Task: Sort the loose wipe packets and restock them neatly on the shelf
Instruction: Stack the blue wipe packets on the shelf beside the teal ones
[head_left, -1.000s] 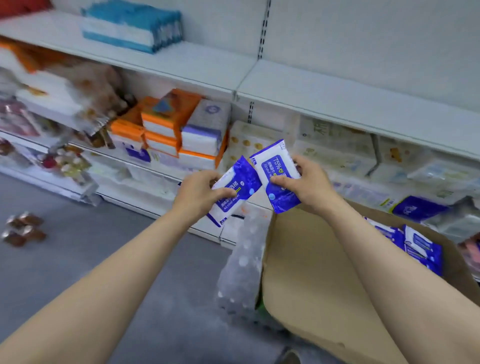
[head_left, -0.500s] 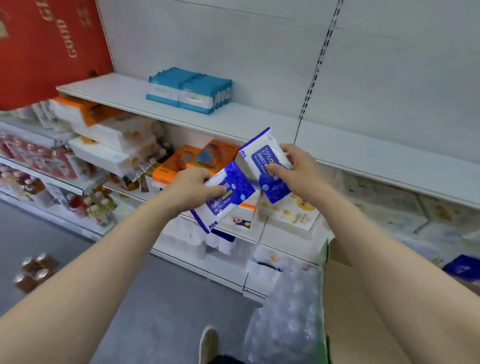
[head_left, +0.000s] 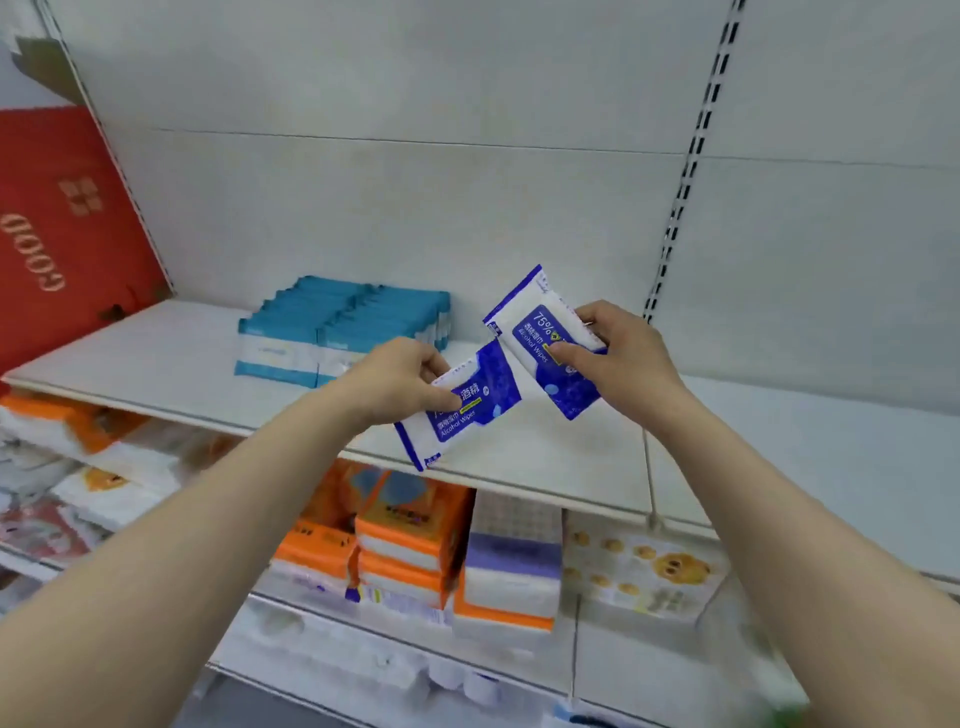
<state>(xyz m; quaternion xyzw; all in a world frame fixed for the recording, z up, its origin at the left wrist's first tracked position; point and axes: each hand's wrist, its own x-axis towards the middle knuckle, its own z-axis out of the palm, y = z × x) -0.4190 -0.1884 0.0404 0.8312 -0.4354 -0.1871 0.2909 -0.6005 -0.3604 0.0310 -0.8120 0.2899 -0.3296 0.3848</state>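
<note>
Left hand: the left hand (head_left: 400, 382) was held out in front of the shelf edge, its fingers curled and its thumb pressed on the face of a blue-and-white alcohol wipe packet (head_left: 460, 410), which was pinched at its upper left part.
Left packet: it was held tilted, its lower corner pointing down over the front lip of the white shelf (head_left: 171, 364); the words "Alcohol Wipes" were readable on it.
Right hand: the right hand (head_left: 618, 358) was held slightly higher, with the thumb laid across the front of a second alcohol wipe packet (head_left: 545, 338) and the fingers wrapped behind it.
Right packet: it was held tilted above the shelf, marked "75%", with its lower corner just beside the top corner of the left packet; whether the two touched could not be told.
Shelf: a stack of teal wipe packs (head_left: 337, 327) was set on the board, to the left of both hands, against the white back panel (head_left: 415, 208).
Lower shelf: orange tissue packs (head_left: 410, 540), a purple-and-white pack (head_left: 514, 561) and a pack printed with cartoon faces (head_left: 644, 571) were seen below.
Far left: a red board (head_left: 62, 234) lettered "GOOD" was leaned beside the shelf.
</note>
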